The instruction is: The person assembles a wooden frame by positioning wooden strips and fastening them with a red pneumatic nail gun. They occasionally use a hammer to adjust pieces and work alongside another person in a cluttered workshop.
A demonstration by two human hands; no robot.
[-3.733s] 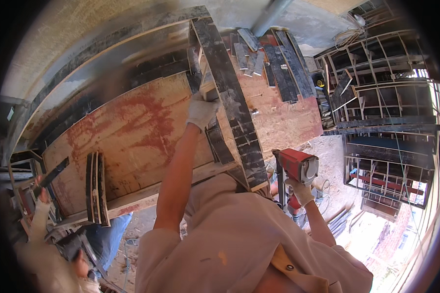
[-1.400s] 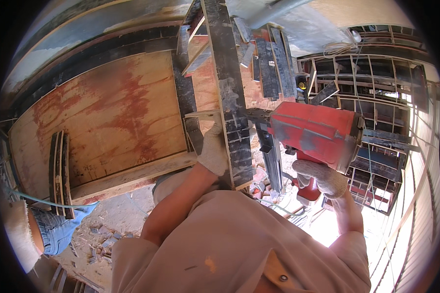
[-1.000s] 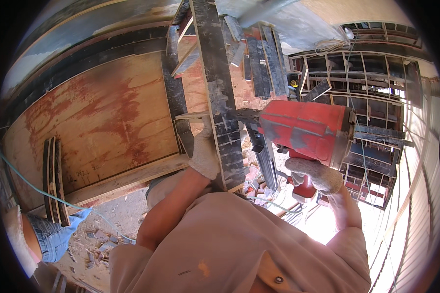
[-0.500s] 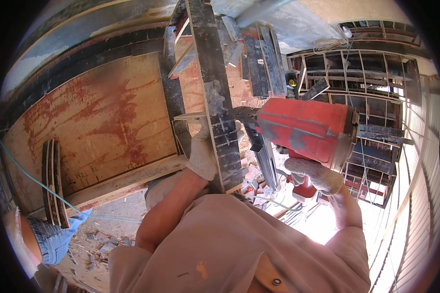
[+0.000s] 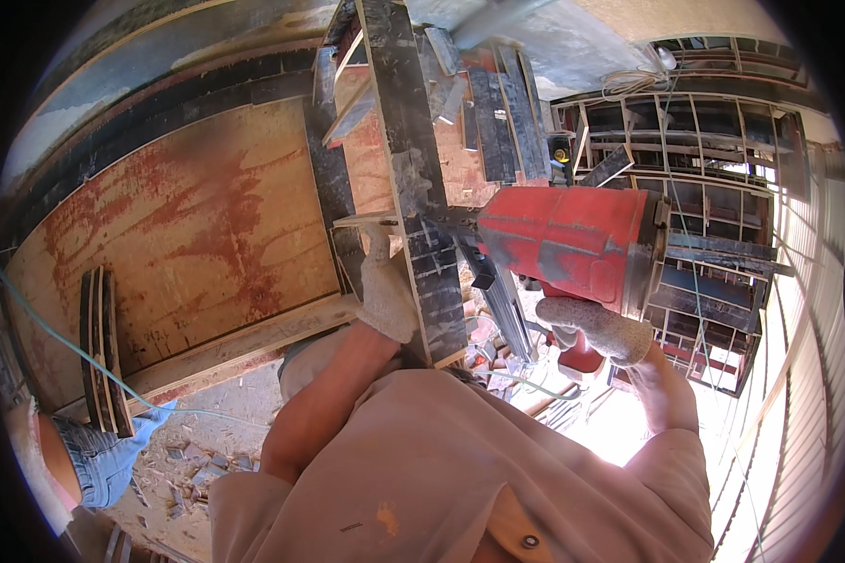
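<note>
The big red nail gun (image 5: 568,242) is to the right of a long, black, scuffed wooden board (image 5: 411,178). Its dark nose meets the right side of the board, and its long, dark nail holder slants down below. The board runs across the wooden bench, which has red stains (image 5: 197,225), and its near end pokes out past the bench's front edge, close to the person's brown shirt (image 5: 422,469).

The right hand (image 5: 596,330), in a pale grey knit glove, has its fingers curled tight around the nail gun's handle. The left hand (image 5: 385,291), in the same kind of glove, is against the left side of the board. Its thumb points up to a thin, pale wooden strip (image 5: 366,219). The other fingers are mostly hidden, so I can't say how tightly they close.

Near the left end of the bench's front edge, a bunch of curved, black-and-tan wooden strips (image 5: 101,347) sticks out over that edge. A thin, light blue hose (image 5: 56,333) crosses them. Below is another person's leg in blue jeans (image 5: 113,460). More black boards (image 5: 498,122) lie in a pile toward the bench's far right corner. Broken bits (image 5: 197,464) are on the floor.
</note>
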